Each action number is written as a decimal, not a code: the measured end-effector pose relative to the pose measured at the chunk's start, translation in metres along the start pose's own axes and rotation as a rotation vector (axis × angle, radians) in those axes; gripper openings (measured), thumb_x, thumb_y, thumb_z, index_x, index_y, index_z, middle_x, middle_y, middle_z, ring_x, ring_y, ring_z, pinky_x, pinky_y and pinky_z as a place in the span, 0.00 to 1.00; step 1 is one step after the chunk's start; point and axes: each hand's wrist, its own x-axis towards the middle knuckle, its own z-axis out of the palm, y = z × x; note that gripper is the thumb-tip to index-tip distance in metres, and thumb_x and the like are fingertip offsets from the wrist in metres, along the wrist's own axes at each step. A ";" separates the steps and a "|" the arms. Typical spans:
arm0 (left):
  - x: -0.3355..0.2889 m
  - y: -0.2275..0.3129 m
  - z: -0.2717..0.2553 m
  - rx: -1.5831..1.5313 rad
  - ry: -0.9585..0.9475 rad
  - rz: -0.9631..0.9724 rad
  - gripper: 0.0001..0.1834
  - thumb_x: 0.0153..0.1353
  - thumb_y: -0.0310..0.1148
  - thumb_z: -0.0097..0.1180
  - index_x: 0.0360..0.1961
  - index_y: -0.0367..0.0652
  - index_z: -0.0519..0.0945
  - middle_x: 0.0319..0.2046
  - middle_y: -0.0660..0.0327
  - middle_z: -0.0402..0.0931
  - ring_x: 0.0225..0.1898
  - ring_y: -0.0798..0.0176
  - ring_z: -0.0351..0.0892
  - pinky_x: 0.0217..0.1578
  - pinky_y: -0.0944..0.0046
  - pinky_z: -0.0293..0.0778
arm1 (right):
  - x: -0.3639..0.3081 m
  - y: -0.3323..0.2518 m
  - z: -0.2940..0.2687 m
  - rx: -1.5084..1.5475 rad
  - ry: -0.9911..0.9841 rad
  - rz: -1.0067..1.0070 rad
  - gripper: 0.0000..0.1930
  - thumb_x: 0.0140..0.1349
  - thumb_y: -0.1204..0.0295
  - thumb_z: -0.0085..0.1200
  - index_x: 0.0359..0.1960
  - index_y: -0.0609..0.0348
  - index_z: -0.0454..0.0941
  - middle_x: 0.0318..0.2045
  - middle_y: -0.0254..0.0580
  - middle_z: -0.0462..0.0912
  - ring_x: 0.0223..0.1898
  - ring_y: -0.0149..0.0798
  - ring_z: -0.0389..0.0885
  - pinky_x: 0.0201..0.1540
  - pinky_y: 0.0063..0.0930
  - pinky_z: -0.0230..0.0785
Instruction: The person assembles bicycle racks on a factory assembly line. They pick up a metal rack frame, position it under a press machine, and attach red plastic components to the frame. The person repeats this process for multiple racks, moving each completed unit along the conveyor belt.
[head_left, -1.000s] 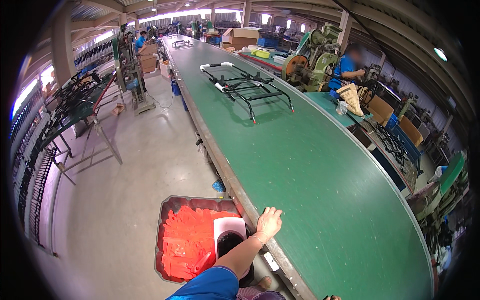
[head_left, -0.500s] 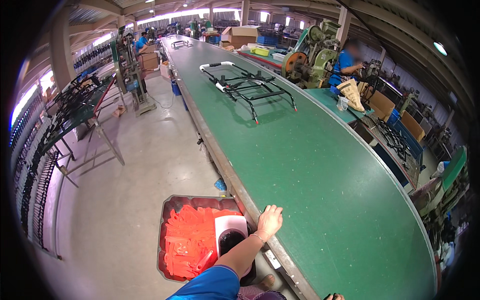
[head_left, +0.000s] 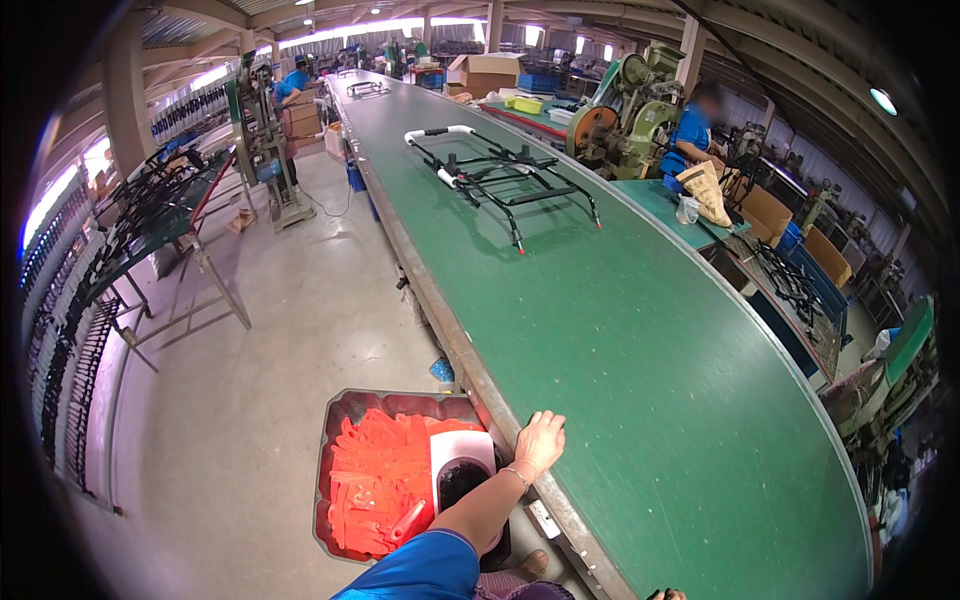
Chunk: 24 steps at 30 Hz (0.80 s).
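Resting left fingers [head_left: 548, 422], conveyor [head_left: 640, 380] beneath, frame [head_left: 545, 195] beyond

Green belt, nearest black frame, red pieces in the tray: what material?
Green belt: likely PVC or rubber; smooth, satin sheen.
Black frame: probably painted metal tubing; slim, bent bars, slight gloss.
Red pieces: perhaps plastic; bright, uniform colour.

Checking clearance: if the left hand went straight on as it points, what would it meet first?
Ahead of the left hand, the green belt looks free; first is probably its far rail, right of the black frame, though depth is unclear.
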 end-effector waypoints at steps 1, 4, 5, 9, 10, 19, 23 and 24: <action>0.000 0.000 0.000 0.000 -0.006 -0.002 0.11 0.56 0.30 0.53 0.41 0.43 0.77 0.38 0.56 0.73 0.45 0.51 0.72 0.45 0.55 0.73 | 0.000 0.000 0.000 0.005 0.006 -0.001 0.13 0.61 0.66 0.56 0.34 0.68 0.77 0.38 0.63 0.76 0.42 0.61 0.73 0.48 0.53 0.67; 0.000 0.002 -0.001 0.002 -0.016 -0.006 0.11 0.56 0.31 0.53 0.41 0.43 0.76 0.38 0.56 0.73 0.45 0.51 0.72 0.45 0.55 0.73 | 0.000 0.000 -0.001 0.012 0.010 0.002 0.13 0.60 0.67 0.56 0.34 0.67 0.77 0.38 0.63 0.76 0.42 0.60 0.73 0.48 0.53 0.66; 0.000 0.002 -0.002 0.003 -0.018 -0.005 0.11 0.57 0.31 0.53 0.41 0.42 0.76 0.38 0.56 0.73 0.45 0.51 0.72 0.45 0.55 0.73 | 0.000 -0.001 -0.002 0.015 0.004 0.005 0.13 0.60 0.67 0.56 0.34 0.67 0.77 0.38 0.63 0.76 0.42 0.60 0.73 0.48 0.53 0.66; 0.001 0.001 -0.001 -0.007 -0.030 -0.023 0.10 0.59 0.32 0.52 0.42 0.43 0.76 0.38 0.56 0.73 0.45 0.51 0.72 0.45 0.55 0.73 | -0.001 0.001 0.000 0.017 -0.003 0.002 0.12 0.60 0.67 0.56 0.35 0.67 0.77 0.38 0.63 0.76 0.42 0.61 0.73 0.49 0.53 0.66; 0.001 0.001 -0.001 -0.007 -0.033 -0.023 0.10 0.59 0.32 0.52 0.42 0.43 0.75 0.38 0.56 0.73 0.45 0.51 0.72 0.45 0.55 0.73 | -0.001 0.002 0.001 0.016 -0.002 -0.002 0.12 0.60 0.67 0.56 0.35 0.67 0.77 0.38 0.63 0.76 0.43 0.61 0.73 0.49 0.53 0.66; 0.002 0.001 -0.004 -0.018 -0.042 -0.002 0.10 0.60 0.32 0.52 0.42 0.43 0.74 0.38 0.57 0.73 0.44 0.52 0.72 0.44 0.54 0.72 | 0.002 -0.005 -0.007 0.039 0.005 0.009 0.13 0.61 0.67 0.55 0.36 0.68 0.77 0.38 0.63 0.77 0.42 0.61 0.73 0.49 0.52 0.65; 0.002 0.001 -0.005 -0.023 -0.044 -0.001 0.10 0.60 0.32 0.52 0.42 0.44 0.74 0.38 0.56 0.73 0.44 0.51 0.72 0.43 0.54 0.73 | 0.003 -0.003 -0.005 0.021 0.007 0.000 0.13 0.60 0.67 0.55 0.35 0.67 0.77 0.38 0.63 0.77 0.41 0.61 0.73 0.48 0.53 0.66; 0.002 0.000 -0.004 -0.025 -0.046 -0.003 0.10 0.60 0.32 0.52 0.42 0.44 0.74 0.38 0.56 0.73 0.44 0.51 0.72 0.43 0.54 0.73 | 0.002 -0.003 -0.005 0.023 0.006 0.001 0.13 0.60 0.67 0.55 0.35 0.67 0.77 0.37 0.63 0.77 0.41 0.61 0.73 0.47 0.53 0.66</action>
